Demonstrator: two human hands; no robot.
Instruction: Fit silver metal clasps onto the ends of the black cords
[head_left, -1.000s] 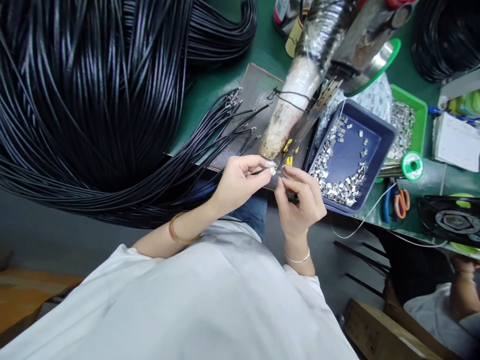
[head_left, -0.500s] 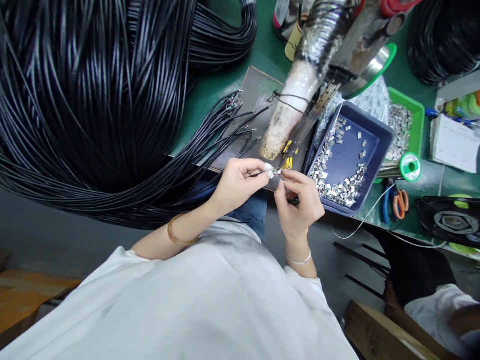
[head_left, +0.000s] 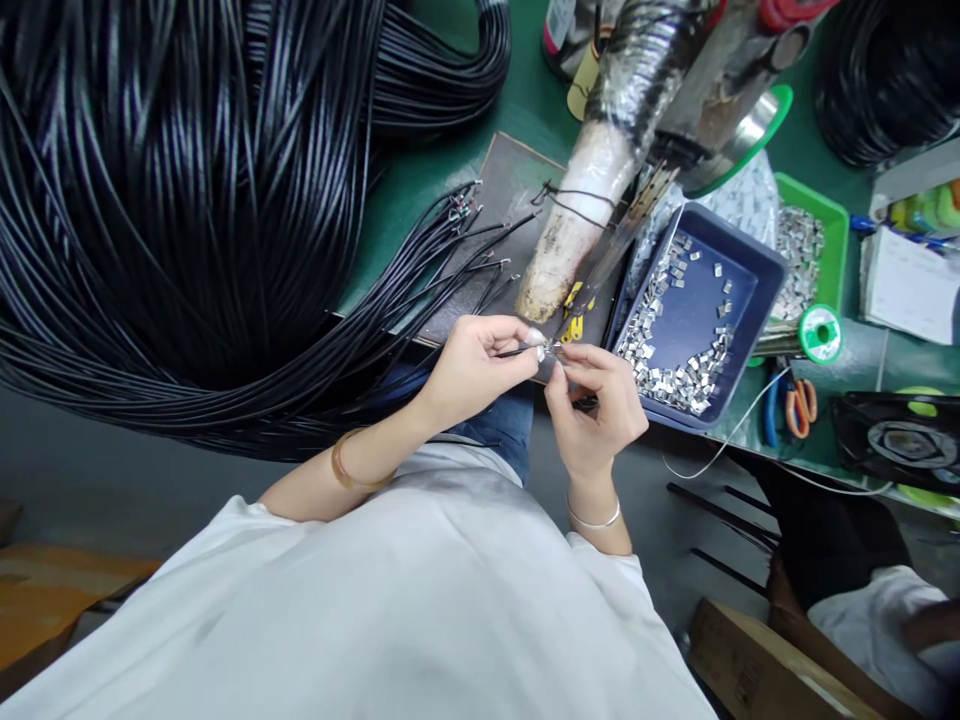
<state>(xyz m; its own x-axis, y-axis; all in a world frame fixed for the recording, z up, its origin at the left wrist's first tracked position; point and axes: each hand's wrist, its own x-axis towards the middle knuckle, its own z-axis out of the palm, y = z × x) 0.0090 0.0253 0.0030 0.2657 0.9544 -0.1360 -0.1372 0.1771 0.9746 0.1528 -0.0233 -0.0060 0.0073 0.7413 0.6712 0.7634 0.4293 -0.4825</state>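
My left hand (head_left: 484,358) pinches a black cable (head_left: 511,352) close to its stripped end, with white coverings on the thumb and finger tips. Right beside it, my right hand (head_left: 600,400) has thumb and forefinger closed at a small metallic connector (head_left: 550,347) on that cable end; its exact shape is too small to make out. Above the hands, the metal tip of a soldering iron slants down past a stained white wrapped tube (head_left: 559,250). Loose cable ends (head_left: 469,205) with bared wires lie left of the tube, on a grey board (head_left: 517,165).
A large bundle of black cables (head_left: 172,200) fills the left. On the right stand a blue tray (head_left: 690,300) of small metal connectors, a green tray (head_left: 832,230), a solder spool (head_left: 820,335), orange-handled pliers (head_left: 801,408) and a fan (head_left: 900,440). Another person's sleeve (head_left: 862,610) shows at lower right.
Both hands stay together at the cable end, and the right fingers have shifted very slightly left. The view has moved a little; the other person's arm at lower right has shifted.
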